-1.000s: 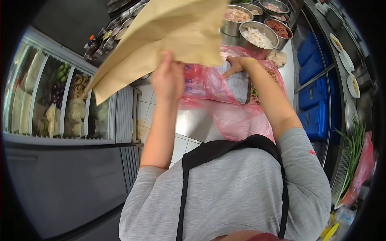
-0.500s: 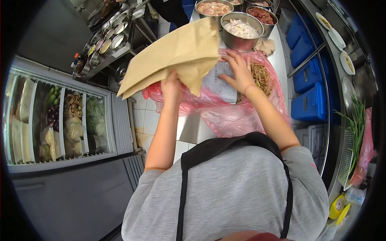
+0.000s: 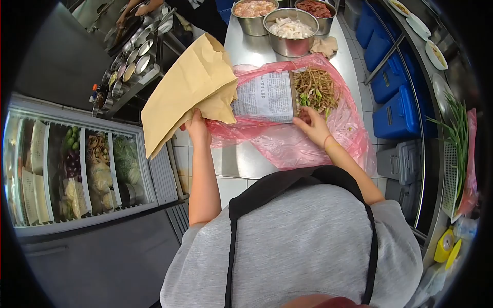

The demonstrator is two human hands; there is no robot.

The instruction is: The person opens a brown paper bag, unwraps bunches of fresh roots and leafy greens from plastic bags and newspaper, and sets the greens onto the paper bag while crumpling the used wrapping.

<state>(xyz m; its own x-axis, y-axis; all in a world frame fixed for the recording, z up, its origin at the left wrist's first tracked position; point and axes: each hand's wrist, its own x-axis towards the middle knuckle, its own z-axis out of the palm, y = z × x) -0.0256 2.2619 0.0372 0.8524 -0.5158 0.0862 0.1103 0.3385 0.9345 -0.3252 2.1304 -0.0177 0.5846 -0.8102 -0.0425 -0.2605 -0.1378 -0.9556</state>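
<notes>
My left hand (image 3: 198, 129) is closed on the lower edge of folded brown paper (image 3: 187, 84), which rises to the left of the pink plastic bag (image 3: 287, 151). A printed newspaper sheet (image 3: 264, 97) lies flat on the opened bag. To its right sits a heap of brown, root-like stems (image 3: 314, 87) with some green tips. My right hand (image 3: 316, 131) is at the newspaper's near right corner, fingers curled and thumb close to the edge; its fingertips are partly hidden.
Steel bowls of pale strips (image 3: 292, 46), red meat (image 3: 316, 9) and pinkish meat (image 3: 255, 9) stand at the table's far end. A glass-front fridge (image 3: 149, 154) is left. Blue bins (image 3: 395, 120) line the right. Another person's hands (image 3: 149, 7) work at the back left.
The brown paper has moved left and down with my left hand, uncovering more newspaper. My right hand has drawn back from over the newspaper to its near right corner, its fingers now curled.
</notes>
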